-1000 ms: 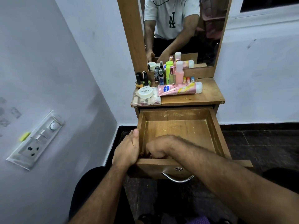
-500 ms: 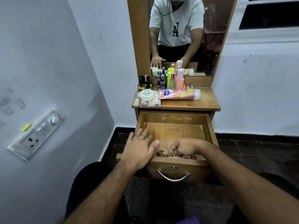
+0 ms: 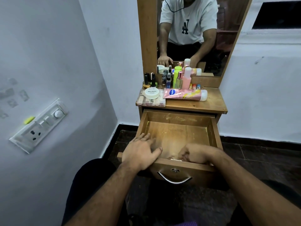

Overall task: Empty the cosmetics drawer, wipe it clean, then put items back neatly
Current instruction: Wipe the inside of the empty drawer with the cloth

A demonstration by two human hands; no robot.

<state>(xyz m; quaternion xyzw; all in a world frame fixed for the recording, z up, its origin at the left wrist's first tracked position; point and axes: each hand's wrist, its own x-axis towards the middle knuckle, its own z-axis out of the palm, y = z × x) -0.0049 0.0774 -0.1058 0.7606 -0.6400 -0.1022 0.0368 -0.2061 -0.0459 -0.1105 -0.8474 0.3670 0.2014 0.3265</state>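
The wooden drawer (image 3: 179, 132) is pulled out, and its bottom is bare apart from my hands. My left hand (image 3: 140, 154) lies flat with spread fingers over the drawer's front left corner. Inside the drawer at its front wall, my right hand (image 3: 195, 153) is curled into a fist and grips a small cloth (image 3: 175, 159), of which only a pale sliver shows. The cosmetics stand on the dresser top (image 3: 211, 105): a pink tube (image 3: 184, 94) lying down, a white nail polish jar (image 3: 152, 93) on a clear box (image 3: 151, 102), and several bottles (image 3: 175, 79) at the back.
A mirror (image 3: 195, 30) rises behind the dresser and reflects a person in a white T-shirt. A wall with a switch panel (image 3: 40, 124) is close on the left. The drawer has a metal handle (image 3: 174, 179) on its front. The floor is dark tile.
My left hand has gone from gripping the drawer's left side to lying flat on its front corner. My right fist has shifted right along the drawer's front, and the cloth is now mostly covered.
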